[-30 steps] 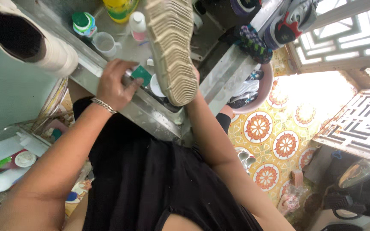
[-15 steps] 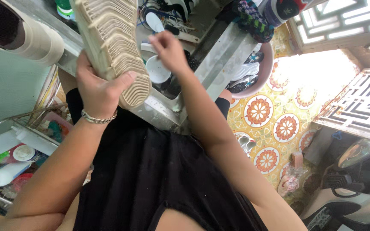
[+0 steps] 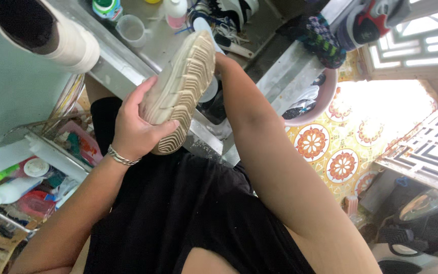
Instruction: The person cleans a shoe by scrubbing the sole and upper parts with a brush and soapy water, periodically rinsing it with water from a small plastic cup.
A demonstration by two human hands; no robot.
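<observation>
A beige shoe (image 3: 181, 86) is turned so its ribbed sole faces me, held over the edge of a metal sink (image 3: 128, 71). My left hand (image 3: 135, 129), with a silver bracelet on the wrist, grips the shoe around its heel end. My right arm reaches up to the toe end, where my right hand (image 3: 221, 59) goes behind the shoe. Only the wrist and a bit of the hand show, so its fingers are hidden. I am wearing a black top.
In the sink are a clear cup (image 3: 130, 29), a green-capped bottle (image 3: 106, 7), a pink-white bottle (image 3: 176, 12) and black-and-white sneakers (image 3: 229, 10). Another beige shoe (image 3: 51, 35) sits top left. A pink basin (image 3: 325, 99) holds shoes. A rack with bottles (image 3: 11, 187) stands left, a scooter (image 3: 422, 208) bottom right.
The shoe has passed from my right hand to my left and come down, tilted toward my lap. My right hand has moved behind the shoe's toe end.
</observation>
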